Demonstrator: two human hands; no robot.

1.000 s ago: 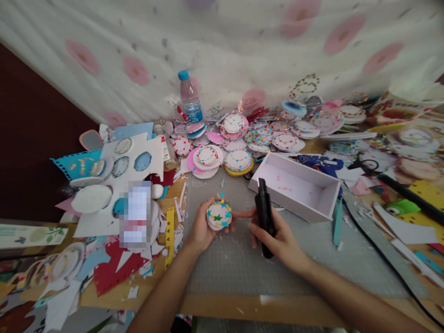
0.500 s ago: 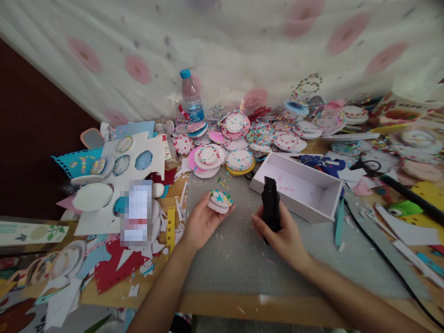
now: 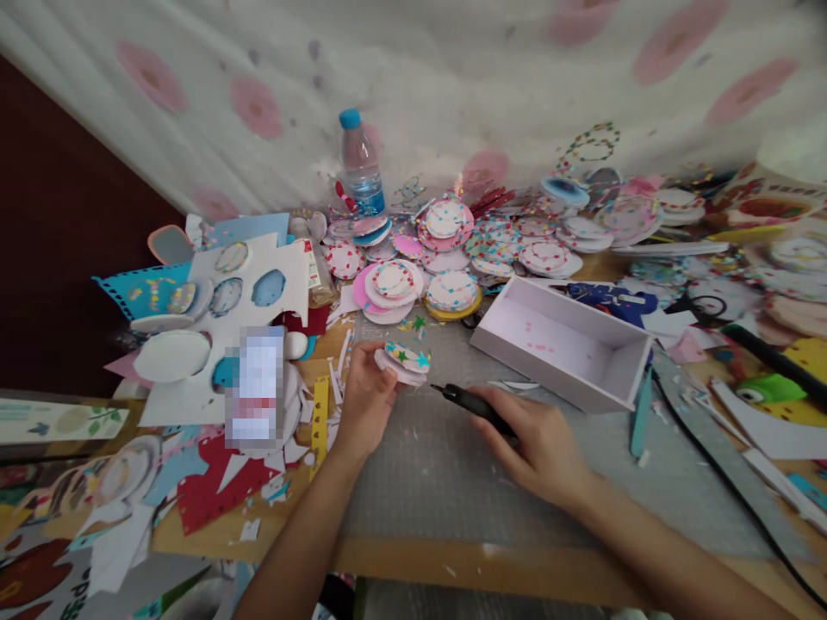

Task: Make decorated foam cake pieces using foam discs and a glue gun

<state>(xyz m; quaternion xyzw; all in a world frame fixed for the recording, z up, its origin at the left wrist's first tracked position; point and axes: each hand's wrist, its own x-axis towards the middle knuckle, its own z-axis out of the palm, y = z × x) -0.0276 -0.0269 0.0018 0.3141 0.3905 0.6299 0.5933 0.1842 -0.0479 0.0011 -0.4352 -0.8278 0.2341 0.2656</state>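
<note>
My left hand [image 3: 369, 398] pinches a small round layered paper piece [image 3: 407, 362], white at its edges with turquoise, green and yellow stars on top. It is held tilted above the grey cutting mat [image 3: 413, 482]. In my right hand [image 3: 537, 443] is a black handheld tool with a narrow pointed tip [image 3: 478, 408], its exact kind unclear. The tip points left, close to the right edge of the paper piece; whether they touch I cannot tell. A few loose stars [image 3: 419, 324] lie on the mat behind the piece.
An open white box [image 3: 562, 344] stands right of centre, beside a turquoise cutter [image 3: 641, 418]. Decorated paper discs [image 3: 452, 293] are piled along the back near a water bottle [image 3: 363, 172]. Paper scraps [image 3: 220, 482] cover the left; a black cable [image 3: 717, 482] crosses the right.
My right hand has turned the black tool from upright to lying leftward, bringing its tip near the starred paper piece. My left hand has tilted the piece toward me. The view has shifted slightly.
</note>
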